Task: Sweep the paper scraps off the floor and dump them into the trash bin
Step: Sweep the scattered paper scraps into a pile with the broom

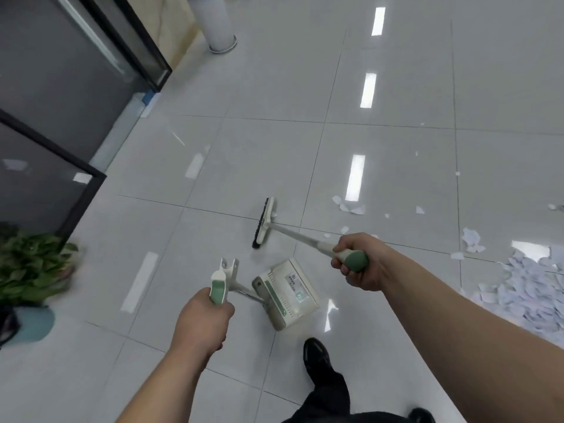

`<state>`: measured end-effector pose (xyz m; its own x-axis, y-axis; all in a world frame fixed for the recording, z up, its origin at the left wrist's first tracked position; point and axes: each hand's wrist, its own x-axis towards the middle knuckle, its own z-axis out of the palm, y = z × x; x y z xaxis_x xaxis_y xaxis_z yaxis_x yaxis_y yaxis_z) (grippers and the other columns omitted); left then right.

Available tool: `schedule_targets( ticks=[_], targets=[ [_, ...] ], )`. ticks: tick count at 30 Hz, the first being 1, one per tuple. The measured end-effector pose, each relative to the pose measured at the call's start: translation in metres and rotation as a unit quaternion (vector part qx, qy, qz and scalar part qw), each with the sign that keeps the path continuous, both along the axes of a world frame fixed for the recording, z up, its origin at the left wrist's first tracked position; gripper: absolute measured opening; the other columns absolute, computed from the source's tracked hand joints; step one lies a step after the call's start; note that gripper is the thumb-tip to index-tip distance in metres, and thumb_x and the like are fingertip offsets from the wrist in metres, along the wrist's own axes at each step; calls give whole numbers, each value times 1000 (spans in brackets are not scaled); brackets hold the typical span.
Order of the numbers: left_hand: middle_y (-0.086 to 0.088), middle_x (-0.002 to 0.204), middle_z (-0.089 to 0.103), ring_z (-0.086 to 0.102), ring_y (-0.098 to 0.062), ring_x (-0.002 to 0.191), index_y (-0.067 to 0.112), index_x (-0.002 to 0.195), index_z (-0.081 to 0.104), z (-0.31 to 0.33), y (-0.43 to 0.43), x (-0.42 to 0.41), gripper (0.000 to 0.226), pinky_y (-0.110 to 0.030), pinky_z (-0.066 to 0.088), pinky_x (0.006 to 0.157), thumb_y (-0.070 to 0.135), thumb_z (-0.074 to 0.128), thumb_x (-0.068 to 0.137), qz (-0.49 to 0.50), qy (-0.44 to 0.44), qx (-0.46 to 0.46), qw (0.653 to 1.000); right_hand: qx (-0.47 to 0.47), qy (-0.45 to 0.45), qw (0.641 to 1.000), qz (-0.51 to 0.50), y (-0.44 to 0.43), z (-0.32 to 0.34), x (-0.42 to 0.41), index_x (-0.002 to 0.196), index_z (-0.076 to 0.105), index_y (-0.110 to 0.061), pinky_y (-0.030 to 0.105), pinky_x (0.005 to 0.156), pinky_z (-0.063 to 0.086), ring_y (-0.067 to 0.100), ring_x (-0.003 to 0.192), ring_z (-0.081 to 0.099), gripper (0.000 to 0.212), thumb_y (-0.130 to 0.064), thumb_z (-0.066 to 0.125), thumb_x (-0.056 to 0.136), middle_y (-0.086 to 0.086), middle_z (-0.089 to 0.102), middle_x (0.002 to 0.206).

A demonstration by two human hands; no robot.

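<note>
Far left, a leafy green plant (30,264) sits in the lower left corner. Dark-framed glass partitions (45,87) run up the left side, and there's a white column (218,22) at the top, a bit left of center. Moving in, the left hand (203,319) has its fingers wrapped tight around the green-and-white grip of the dustpan (287,293). Its cream pan hangs low just right of that hand, near the bottom middle of the frame. Just above it is the broom (265,222), black bristles facing left, down by the glossy tile floor (274,148). The right hand (360,261) is fisted around the broom's green handle end, right of center. A black shoe (316,352) pokes in below the dustpan. The paper scraps (525,288) are mostly heaped at the lower right edge, with loose bits scattered toward the middle right.
</note>
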<state>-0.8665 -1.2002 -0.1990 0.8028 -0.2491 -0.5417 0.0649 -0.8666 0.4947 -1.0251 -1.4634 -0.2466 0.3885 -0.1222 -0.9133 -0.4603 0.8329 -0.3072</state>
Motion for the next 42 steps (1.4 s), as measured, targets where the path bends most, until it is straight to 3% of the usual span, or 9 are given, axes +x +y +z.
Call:
schedule_targets(
  ticks=[6,12,17,27,36,42],
  targets=[
    [-6,62,44,35,-23,49,11,78,45,-19,-2,51,8,-29,34,48,6,50,81,22,-1,1,1000,27,3,1000,8,-1,-23,82,102,56,-7,16,42,36,12,42,49,25,-14,59,78,6,60,64],
    [-7,64,49,40,-25,54,7,82,51,-26,-10,74,6,-33,38,53,11,52,78,-9,-6,19,1000,26,41,998,-30,-23,-24,68,107,59,-11,16,40,37,13,43,48,31,-13,61,76,7,62,67],
    [-8,63,49,41,-25,53,7,83,52,-23,-34,72,3,-31,37,50,9,53,80,-42,5,-6,999,34,82,991,-100,-42,-7,3,108,64,-12,16,37,38,13,40,49,36,-12,65,73,6,65,69],
    [-7,65,48,36,-22,49,12,78,49,9,-108,0,8,-25,33,47,5,51,81,-123,29,-45,991,19,124,972,-198,-51,26,-162,84,60,-6,14,34,39,14,32,51,12,-15,63,76,6,64,60],
    [-7,65,47,36,-23,49,12,77,50,24,-169,-111,8,-28,34,48,4,50,78,-191,26,-60,979,-2,154,951,-268,-58,53,-334,86,63,-4,16,33,41,15,30,50,21,-13,65,67,6,64,59],
    [-7,64,48,36,-23,48,9,79,52,21,-202,-178,6,-27,35,48,4,49,79,-226,13,-40,973,-26,153,938,-310,-74,69,-419,96,60,-3,17,33,42,15,30,51,26,-10,64,72,9,63,59]
  ],
)
